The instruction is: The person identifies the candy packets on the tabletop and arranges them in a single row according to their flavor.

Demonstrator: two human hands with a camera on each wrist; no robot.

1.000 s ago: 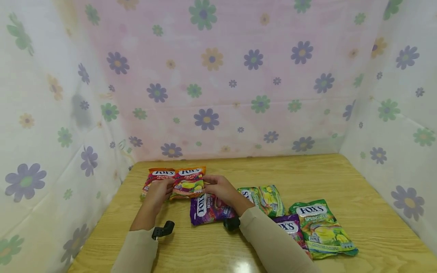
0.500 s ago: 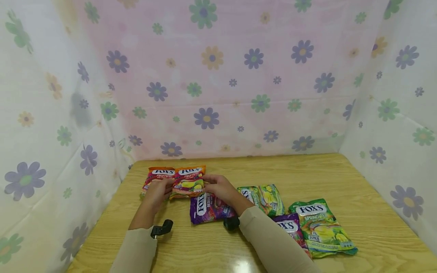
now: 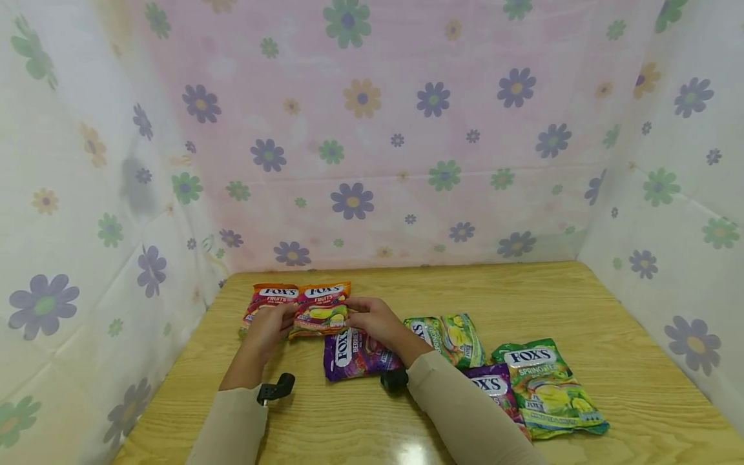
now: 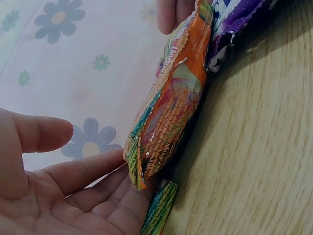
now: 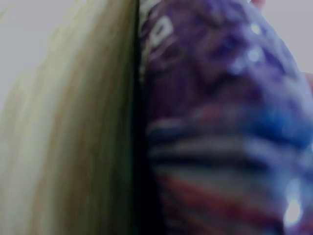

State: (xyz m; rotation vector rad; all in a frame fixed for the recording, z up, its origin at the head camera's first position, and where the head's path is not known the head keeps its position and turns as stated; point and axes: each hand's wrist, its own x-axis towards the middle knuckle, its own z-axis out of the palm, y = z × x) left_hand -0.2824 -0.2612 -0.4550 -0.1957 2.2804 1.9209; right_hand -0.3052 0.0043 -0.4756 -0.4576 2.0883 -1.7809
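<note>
Two orange-and-red Fox's Fruits candy bags lie side by side at the back left in the head view. My left hand (image 3: 268,329) covers part of the left bag (image 3: 273,297), and its fingertips touch the left edge of the right bag (image 3: 321,311). In the left wrist view those fingers lie straight, with the thumb held apart from the orange bag (image 4: 171,107). At the right bag's other edge are the outstretched fingers and thumb of my right hand (image 3: 376,323). A purple Berries bag (image 3: 349,358) lies under the right forearm and fills the blurred right wrist view.
A green Springtea bag (image 3: 459,339) lies right of the right hand. Nearer, another green bag (image 3: 549,391) overlaps a second purple bag (image 3: 494,387), partly hidden by the right sleeve. Flower-patterned cloth (image 3: 401,142) walls the wooden table (image 3: 325,426) at the back and sides.
</note>
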